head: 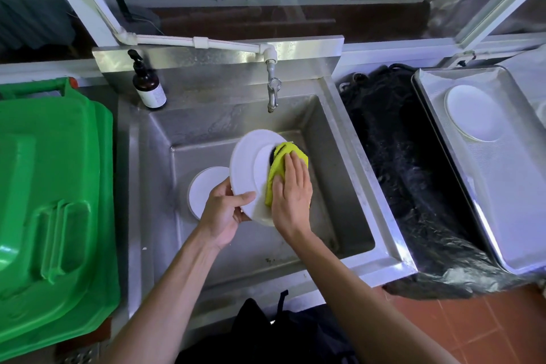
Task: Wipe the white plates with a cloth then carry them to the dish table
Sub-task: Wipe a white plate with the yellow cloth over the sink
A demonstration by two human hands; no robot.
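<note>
Over the steel sink [339, 156] my left hand [224, 210] grips the lower rim of a white plate [248, 162], which is tilted on edge. My right hand [291, 189] lies flat on a yellow-green cloth [286, 156] and presses it against the plate's face. A stack of white plates [204, 186] rests on the sink floor to the left, partly hidden behind my left hand. Far right, another white plate [472, 112] lies in a metal tray [508, 201].
A tap [272, 89] hangs over the back of the sink. A brown pump bottle [147, 86] stands at the sink's back left corner. A green bin lid [50, 201] fills the left side. A black-bagged bin [407, 171] sits between sink and tray.
</note>
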